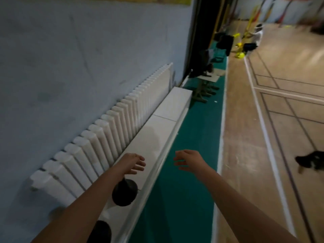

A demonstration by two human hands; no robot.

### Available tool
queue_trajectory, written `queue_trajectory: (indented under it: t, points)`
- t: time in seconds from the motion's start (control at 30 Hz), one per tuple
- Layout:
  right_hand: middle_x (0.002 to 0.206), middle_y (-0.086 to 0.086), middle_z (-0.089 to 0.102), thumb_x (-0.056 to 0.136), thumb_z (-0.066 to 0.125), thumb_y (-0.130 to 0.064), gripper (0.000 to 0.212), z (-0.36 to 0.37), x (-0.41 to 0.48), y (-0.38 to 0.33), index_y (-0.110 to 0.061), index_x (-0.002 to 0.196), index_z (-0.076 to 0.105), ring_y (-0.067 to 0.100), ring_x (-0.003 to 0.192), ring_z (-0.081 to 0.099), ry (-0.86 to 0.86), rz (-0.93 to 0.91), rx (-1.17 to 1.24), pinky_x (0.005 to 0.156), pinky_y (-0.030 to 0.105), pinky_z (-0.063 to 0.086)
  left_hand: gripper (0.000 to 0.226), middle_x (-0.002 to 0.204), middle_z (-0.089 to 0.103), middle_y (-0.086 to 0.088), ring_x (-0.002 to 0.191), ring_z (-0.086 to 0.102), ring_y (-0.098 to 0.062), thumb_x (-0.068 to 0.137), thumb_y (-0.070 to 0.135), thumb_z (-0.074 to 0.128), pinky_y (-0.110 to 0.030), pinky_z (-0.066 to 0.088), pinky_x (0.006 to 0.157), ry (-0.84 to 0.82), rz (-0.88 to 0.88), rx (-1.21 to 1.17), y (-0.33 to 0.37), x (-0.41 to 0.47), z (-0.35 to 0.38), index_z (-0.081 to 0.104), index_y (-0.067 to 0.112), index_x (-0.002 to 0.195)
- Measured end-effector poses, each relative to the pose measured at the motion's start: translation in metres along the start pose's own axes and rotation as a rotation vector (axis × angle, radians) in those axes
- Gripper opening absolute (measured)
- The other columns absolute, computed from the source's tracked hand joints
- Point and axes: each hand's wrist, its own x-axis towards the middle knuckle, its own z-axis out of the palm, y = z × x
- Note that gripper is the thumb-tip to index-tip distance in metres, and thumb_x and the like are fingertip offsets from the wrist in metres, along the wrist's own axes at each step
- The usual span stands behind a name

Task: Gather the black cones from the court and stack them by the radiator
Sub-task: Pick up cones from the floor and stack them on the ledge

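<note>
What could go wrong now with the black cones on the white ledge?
1. The black cone sits near the outer edge of the white ledge, right under the left forearm; a small nudge may push it off.
2. A second black cone stands apart, not stacked, so the stacking looks unfinished.

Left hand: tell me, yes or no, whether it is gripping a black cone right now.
No. The left hand hangs open above the white ledge, and the black cone sits below the forearm, ungripped.
</note>
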Motion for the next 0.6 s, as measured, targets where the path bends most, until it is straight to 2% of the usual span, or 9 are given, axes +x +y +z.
queue_trajectory:
  t: [0.1,0.2,0.3,0.43,0.6]
  points:
    - [0.08,0.005,0.063,0.095,0.056,-0.016,0.009,-0.071,-0.027,0.014,-0.009,0.095,0.06,0.016,0.065,0.06,0.091,-0.006,0.037,0.06,0.025,0.047,0.023,0.096,0.071,-0.012,0.081,0.068,-0.023,0.096,0.011,0.042,-0.027,0.049,0.065,-0.069,0.014,0.062,0.018,-0.004,0.068,0.063,0.007,0.103]
    - [0.081,0.006,0.063,0.095,0.056,-0.018,0.014,-0.144,-0.055,0.034,-0.006,0.103,0.059,0.017,0.065,0.06,0.191,0.007,0.084,0.06,0.025,0.047,0.021,0.092,0.07,-0.01,0.08,0.067,-0.022,0.096,0.011,0.042,-0.028,0.049,0.069,-0.133,0.02,0.123,0.033,-0.014,0.141,0.063,0.008,0.1]
    - [0.088,0.009,0.065,0.094,0.058,-0.02,0.023,-0.214,-0.091,0.058,-0.002,0.109,0.061,0.02,0.072,0.063,0.297,0.015,0.138,0.067,0.028,0.051,0.017,0.085,0.067,-0.004,0.074,0.064,-0.016,0.097,0.011,0.043,-0.024,0.044,0.067,-0.228,0.034,0.193,0.046,-0.03,0.215,0.06,0.012,0.096]
    - [0.094,0.013,0.069,0.094,0.059,-0.02,0.025,-0.295,-0.142,0.093,-0.001,0.109,0.063,0.024,0.082,0.067,0.45,0.026,0.21,0.081,0.037,0.055,0.019,0.089,0.07,-0.004,0.078,0.067,-0.017,0.097,0.016,0.046,-0.026,0.045,0.067,-0.322,0.078,0.271,0.058,-0.04,0.306,0.062,0.01,0.104]
    - [0.099,0.014,0.071,0.093,0.06,-0.023,0.025,-0.362,-0.193,0.131,-0.004,0.108,0.064,0.023,0.084,0.07,0.628,0.087,0.249,0.074,0.033,0.057,0.019,0.101,0.071,-0.006,0.091,0.069,-0.021,0.097,0.02,0.049,-0.036,0.052,0.082,-0.466,0.097,0.32,0.061,-0.06,0.393,0.064,0.012,0.107]
